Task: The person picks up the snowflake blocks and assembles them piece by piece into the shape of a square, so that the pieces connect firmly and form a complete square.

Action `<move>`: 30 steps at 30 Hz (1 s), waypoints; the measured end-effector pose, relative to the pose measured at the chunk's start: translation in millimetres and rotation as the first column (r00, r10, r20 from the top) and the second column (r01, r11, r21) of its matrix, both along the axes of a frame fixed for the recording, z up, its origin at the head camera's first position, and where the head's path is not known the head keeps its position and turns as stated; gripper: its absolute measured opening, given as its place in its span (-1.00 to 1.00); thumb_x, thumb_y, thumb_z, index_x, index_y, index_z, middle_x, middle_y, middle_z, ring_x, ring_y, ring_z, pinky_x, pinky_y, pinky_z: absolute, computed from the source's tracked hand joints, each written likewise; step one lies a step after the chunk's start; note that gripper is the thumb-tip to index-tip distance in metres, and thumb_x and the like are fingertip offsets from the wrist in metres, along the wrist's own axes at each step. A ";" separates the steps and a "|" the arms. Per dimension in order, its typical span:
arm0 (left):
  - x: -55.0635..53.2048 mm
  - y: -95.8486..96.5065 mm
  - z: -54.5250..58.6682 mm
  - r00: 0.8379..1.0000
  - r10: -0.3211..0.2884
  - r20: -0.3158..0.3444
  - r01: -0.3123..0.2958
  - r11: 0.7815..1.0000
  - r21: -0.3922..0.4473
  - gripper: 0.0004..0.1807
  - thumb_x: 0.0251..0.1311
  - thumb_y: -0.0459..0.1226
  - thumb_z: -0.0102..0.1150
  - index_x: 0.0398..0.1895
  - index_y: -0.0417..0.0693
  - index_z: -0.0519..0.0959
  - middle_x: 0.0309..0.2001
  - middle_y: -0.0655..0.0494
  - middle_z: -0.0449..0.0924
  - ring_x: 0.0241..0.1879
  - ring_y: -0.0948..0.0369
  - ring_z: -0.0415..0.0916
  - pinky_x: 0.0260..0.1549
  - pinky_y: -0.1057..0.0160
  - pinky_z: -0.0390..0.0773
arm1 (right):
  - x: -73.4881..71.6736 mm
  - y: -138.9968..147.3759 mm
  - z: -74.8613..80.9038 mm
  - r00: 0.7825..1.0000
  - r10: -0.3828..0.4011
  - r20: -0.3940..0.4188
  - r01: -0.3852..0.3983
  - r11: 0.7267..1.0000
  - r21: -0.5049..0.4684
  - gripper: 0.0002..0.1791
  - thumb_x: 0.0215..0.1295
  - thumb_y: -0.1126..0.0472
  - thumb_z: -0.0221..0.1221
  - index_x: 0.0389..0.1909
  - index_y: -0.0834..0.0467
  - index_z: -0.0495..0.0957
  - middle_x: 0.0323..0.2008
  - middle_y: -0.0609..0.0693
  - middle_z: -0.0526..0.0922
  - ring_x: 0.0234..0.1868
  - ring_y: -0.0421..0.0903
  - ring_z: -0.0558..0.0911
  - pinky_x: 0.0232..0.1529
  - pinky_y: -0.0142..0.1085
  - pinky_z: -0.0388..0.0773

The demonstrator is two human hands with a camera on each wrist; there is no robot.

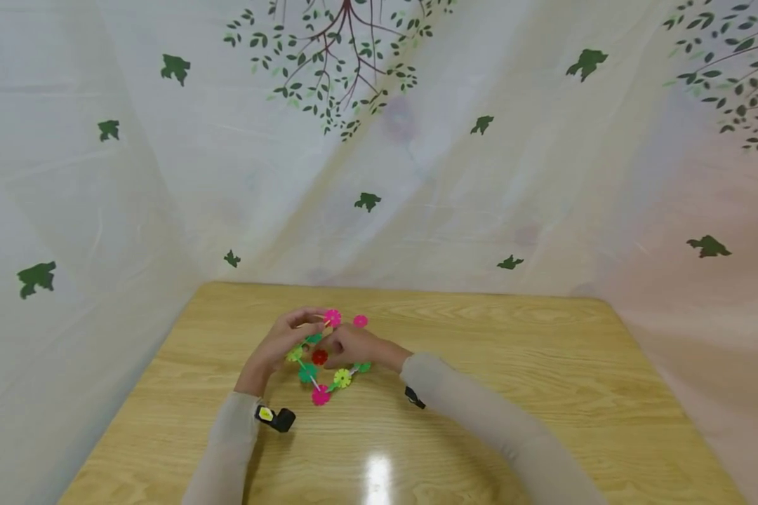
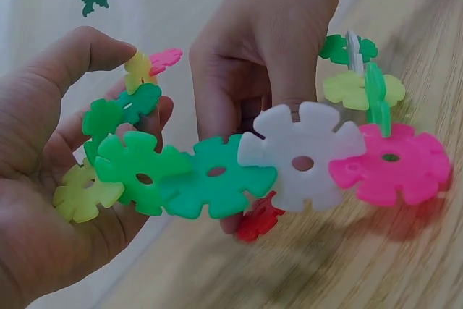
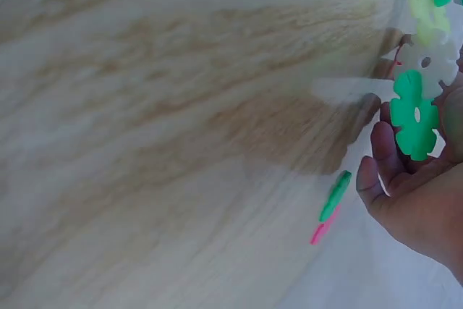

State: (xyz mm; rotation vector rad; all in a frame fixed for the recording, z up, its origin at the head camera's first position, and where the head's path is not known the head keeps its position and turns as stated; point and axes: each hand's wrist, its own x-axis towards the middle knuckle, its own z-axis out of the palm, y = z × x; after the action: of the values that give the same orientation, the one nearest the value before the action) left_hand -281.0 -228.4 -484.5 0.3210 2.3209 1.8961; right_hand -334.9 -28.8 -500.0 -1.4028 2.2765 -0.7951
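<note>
A chain of flower-shaped plastic connector discs in green, yellow, white and pink (image 2: 213,179) curves between the hands. My left hand (image 1: 286,341) holds its left part, the thumb on a yellow disc (image 2: 137,72) and the fingers behind the green ones. My right hand (image 1: 354,344) reaches inside the curve with bent fingers. A red disc (image 2: 260,218) shows at its fingertips, partly hidden behind the chain. The chain's other side, with a pink disc (image 1: 321,395) at the near corner, runs below the right hand. In the right wrist view, a green disc (image 3: 416,117) overlaps that hand.
Beyond the right hand, a loose pink disc (image 1: 360,320) lies on the wooden table (image 1: 480,351), with a green disc (image 3: 335,197) beside it in the right wrist view. A pale printed cloth (image 1: 417,231) hangs behind the table's far edge.
</note>
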 end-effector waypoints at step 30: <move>-6.4 13.8 -2.8 1.000 -0.010 0.025 0.010 1.000 -0.004 -0.58 0.46 -0.25 0.14 0.31 -0.18 0.50 0.16 -0.27 0.56 0.04 0.10 0.57 -0.05 0.20 0.60 | 9.4 9.4 2.6 0.996 -0.067 0.064 0.068 0.998 -0.010 -0.84 0.22 0.30 0.42 -0.19 0.24 0.74 -0.47 -0.07 0.67 -0.53 -0.35 0.40 -0.46 -0.54 0.38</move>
State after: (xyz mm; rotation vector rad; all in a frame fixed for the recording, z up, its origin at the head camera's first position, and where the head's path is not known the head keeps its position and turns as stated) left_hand -287.5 -214.6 -487.2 0.3064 2.3032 1.8791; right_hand -325.5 -19.4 -497.4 -1.2927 2.2848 -0.8641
